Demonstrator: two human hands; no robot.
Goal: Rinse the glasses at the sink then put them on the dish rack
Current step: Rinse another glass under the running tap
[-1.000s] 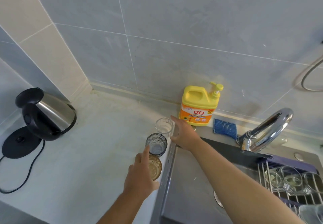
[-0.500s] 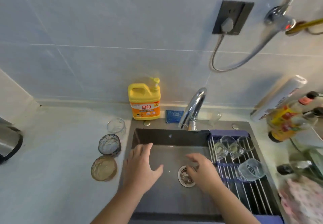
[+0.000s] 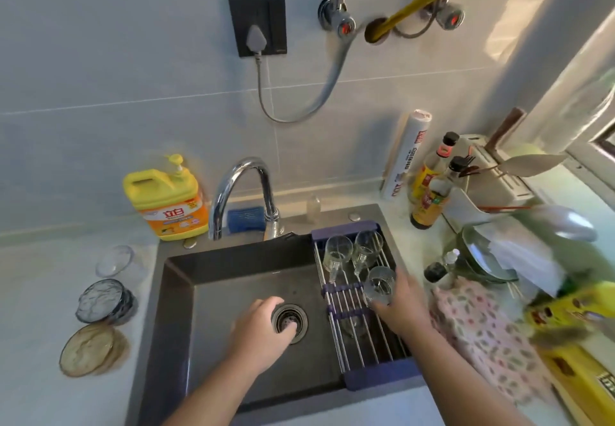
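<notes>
Half a second earlier the right hand (image 3: 401,307) hung over the drain while the ribbed clear glass (image 3: 379,284) lay alone on the dish rack (image 3: 379,374); now its fingers gripped that glass above the steel rods, probably to seat it better; the left hand (image 3: 259,329) stayed over the dark sink (image 3: 233,266), loosely curled, holding nothing; a smooth clear tumbler (image 3: 114,261), a crinkled blue-grey glass (image 3: 104,301) and an amber glass (image 3: 91,349) waited on the pale counter (image 3: 40,292), apparently unrinsed
</notes>
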